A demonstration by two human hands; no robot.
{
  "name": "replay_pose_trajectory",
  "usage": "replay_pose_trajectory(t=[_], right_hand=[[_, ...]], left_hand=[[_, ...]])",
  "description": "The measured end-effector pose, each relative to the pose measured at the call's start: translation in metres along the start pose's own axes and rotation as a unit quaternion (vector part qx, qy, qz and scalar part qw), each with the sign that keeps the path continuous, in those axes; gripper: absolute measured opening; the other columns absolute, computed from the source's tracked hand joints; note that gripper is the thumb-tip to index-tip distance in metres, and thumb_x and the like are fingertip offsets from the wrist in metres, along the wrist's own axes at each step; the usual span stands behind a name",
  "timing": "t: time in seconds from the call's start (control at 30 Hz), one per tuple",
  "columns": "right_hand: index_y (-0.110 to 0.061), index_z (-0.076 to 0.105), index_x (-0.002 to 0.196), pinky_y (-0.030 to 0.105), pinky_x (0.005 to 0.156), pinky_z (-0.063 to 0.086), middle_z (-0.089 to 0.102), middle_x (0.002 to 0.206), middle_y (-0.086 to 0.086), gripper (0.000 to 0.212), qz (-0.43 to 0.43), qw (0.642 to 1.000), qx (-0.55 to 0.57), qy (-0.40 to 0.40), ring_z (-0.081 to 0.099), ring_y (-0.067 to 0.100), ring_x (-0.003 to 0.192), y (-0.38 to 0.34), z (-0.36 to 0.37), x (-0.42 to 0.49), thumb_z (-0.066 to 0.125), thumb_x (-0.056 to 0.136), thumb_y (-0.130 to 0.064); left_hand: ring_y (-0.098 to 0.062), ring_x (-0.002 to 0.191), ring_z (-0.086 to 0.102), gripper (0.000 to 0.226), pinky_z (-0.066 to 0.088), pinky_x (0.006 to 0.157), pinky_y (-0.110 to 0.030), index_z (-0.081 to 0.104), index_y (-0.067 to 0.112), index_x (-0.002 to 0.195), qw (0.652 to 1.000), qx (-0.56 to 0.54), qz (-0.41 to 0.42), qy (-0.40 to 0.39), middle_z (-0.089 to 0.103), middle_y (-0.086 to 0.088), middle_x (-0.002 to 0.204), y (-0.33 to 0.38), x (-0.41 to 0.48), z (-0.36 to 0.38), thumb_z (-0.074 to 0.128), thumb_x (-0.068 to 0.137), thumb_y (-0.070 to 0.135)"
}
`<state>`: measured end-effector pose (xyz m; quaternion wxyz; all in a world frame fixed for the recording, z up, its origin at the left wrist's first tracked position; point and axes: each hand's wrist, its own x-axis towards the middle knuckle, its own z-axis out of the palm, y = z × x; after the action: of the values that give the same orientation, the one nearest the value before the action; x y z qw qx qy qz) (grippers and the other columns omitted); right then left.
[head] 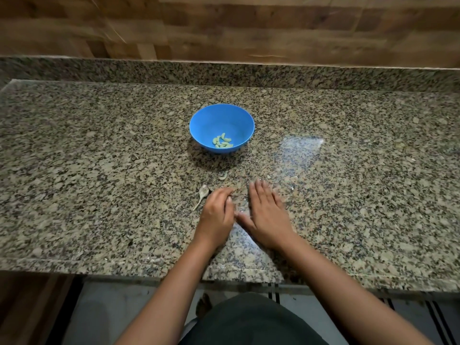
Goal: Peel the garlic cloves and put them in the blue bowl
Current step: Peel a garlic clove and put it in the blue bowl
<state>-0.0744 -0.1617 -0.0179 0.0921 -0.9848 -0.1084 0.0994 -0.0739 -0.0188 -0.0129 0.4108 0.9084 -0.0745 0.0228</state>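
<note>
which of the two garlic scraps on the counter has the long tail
The tailed scrap just left of the left hand; the curled scrap, nearer the blue bowl, has no tail.

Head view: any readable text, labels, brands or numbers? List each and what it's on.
None: no readable text anywhere in this view.
The blue bowl is plain, with no brand or label showing.
The granite countertop shows only speckle.
The wood-pattern wall is blurred, and no lettering can be made out.
</note>
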Motion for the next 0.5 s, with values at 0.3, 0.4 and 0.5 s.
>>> replay_pose_trajectory(t=[0.3,0.4,0.5], right_hand=[[-0.019,0.055,0.129,0.034,0.111,0.031,0.050,0.137,0.004,0.039,-0.181,0.976,0.121,0.017,0.041,0.022,0.128,-0.002,-0.014,-0.007,0.049,0.092,-0.031],[-0.011,0.066,0.113,0.035,0.092,0.048,0.065,0.113,0.007,0.028,-0.178,0.975,0.123,0.055,0.054,0.023,0.106,-0.002,-0.020,-0.022,0.061,0.086,-0.013],[-0.011,0.064,0.116,0.029,0.095,0.044,0.062,0.114,0.005,0.028,-0.174,0.978,0.112,0.040,0.050,0.019,0.107,-0.005,-0.029,-0.026,0.055,0.090,-0.013]], left_hand=[[-0.008,0.125,0.039,0.037,0.026,0.102,-0.016,0.047,0.007,0.134,1.000,0.012,-0.020,0.012,0.048,-0.005,0.137,-0.011,-0.016,-0.008,0.037,0.099,0.013],[-0.011,0.129,0.037,0.038,0.023,0.103,-0.017,0.046,0.009,0.135,0.999,0.027,-0.017,0.002,0.046,-0.003,0.138,-0.011,-0.020,-0.006,0.041,0.098,0.015],[-0.013,0.124,0.041,0.033,0.025,0.102,-0.015,0.053,0.007,0.128,0.997,0.071,-0.004,0.011,0.051,-0.005,0.130,-0.015,-0.019,-0.006,0.048,0.096,0.017]])
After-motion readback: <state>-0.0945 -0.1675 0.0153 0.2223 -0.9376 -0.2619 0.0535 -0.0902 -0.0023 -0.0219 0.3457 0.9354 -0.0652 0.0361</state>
